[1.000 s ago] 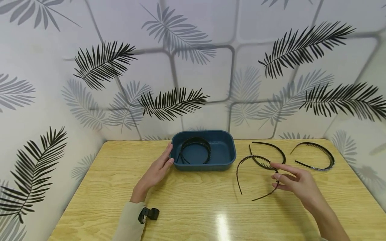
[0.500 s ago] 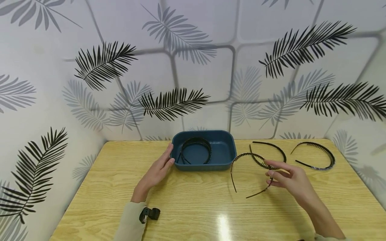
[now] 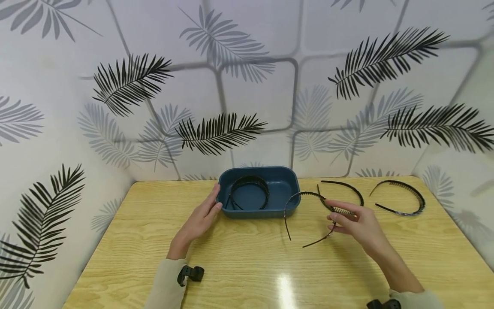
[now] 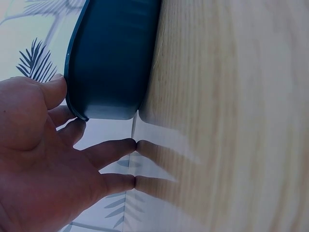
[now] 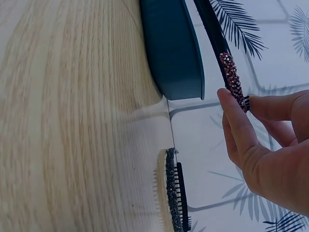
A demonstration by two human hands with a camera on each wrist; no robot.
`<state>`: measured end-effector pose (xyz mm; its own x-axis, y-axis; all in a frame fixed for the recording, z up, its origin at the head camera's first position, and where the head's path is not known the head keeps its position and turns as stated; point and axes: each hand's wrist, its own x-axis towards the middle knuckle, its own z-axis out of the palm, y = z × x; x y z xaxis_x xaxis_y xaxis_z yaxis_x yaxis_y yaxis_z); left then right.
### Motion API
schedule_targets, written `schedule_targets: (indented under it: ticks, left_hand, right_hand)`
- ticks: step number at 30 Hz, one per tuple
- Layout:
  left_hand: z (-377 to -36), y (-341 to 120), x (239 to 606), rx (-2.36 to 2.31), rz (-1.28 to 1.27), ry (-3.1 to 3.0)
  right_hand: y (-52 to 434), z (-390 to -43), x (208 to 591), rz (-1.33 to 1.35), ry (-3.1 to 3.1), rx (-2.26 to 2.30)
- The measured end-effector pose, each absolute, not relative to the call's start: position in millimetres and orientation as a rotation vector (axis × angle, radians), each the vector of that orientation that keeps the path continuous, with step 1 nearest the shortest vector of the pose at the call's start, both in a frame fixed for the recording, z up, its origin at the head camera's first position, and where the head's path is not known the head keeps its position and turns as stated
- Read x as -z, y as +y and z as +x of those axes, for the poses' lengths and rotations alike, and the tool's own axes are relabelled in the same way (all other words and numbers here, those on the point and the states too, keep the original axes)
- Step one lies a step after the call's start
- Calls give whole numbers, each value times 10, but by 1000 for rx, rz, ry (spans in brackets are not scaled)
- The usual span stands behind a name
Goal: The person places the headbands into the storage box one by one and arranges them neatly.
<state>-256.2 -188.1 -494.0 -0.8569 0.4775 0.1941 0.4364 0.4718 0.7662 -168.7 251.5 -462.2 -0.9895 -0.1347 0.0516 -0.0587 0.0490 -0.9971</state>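
Note:
A dark toothed headband point(image 3: 305, 193) is pinched between the thumb and fingers of my right hand point(image 3: 356, 223). It hangs above the table, its curve overlapping the box's right front corner in the head view. Reddish stones cover part of the headband point(image 5: 231, 75) in the right wrist view. My left hand point(image 3: 198, 221) rests against the left end of a blue box point(image 3: 258, 214). In the left wrist view the thumb touches the rim of the box point(image 4: 111, 58), and two extended fingers reach the table. Black headbands point(image 3: 252, 179) lie in the box's left half, overlapping; their number is unclear.
Right of the box lies a black headband point(image 3: 353, 188), partly hidden behind my right hand. Farther right lies another headband point(image 3: 420, 197). A patterned wall point(image 3: 262, 98) rises directly behind the wooden table point(image 3: 247, 266).
My right hand has moved left with the headband, bringing it from beside the box to overlap its right front corner in view. My left hand and the box stay in place.

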Motion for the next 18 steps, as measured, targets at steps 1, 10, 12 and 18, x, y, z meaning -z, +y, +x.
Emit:
schedule_targets:
  ticks: [1, 10, 12, 18]
  left_hand:
    - [-2564, -1876, 4945, -1356, 824, 2660]
    - [-2571, -1895, 4936, -1337, 801, 2683]
    - [-2571, -1896, 4938, -1344, 805, 2673]
    - [-2571, -1878, 4947, -1367, 822, 2661]
  right_hand:
    - [2500, -1694, 4623, -203, 2234, 2120]
    - [2363, -1791, 4611, -202, 2250, 2131]
    - [2345, -1804, 4614, -204, 2258, 2119]
    - [2291, -1848, 4598, -201, 2292, 2077]
